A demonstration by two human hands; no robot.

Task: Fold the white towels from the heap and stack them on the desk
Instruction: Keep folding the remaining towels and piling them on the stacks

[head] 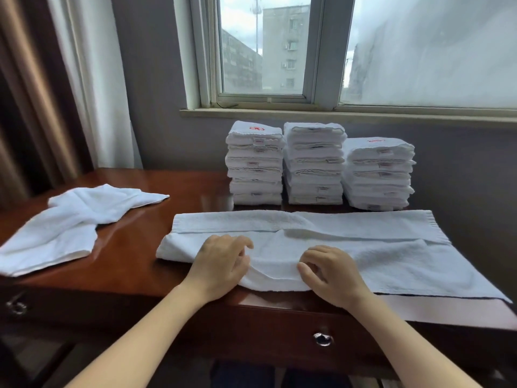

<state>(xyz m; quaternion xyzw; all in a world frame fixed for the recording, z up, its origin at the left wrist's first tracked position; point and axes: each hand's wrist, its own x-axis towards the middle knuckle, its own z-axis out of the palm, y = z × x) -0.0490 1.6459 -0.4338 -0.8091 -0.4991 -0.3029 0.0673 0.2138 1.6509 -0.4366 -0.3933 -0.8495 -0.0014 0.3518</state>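
Towel (363, 253), white, lies half-folded along the front of the surface (134, 247); my left hand (221, 264) and right hand (328, 274) pinch its near fold, close together. Bunched cloth between them may skew the crease.

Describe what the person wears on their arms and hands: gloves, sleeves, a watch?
Nothing shows. The left hand and right hand are bare, with no gloves, rings or watch. Both forearms are bare too; no sleeve comes into view.
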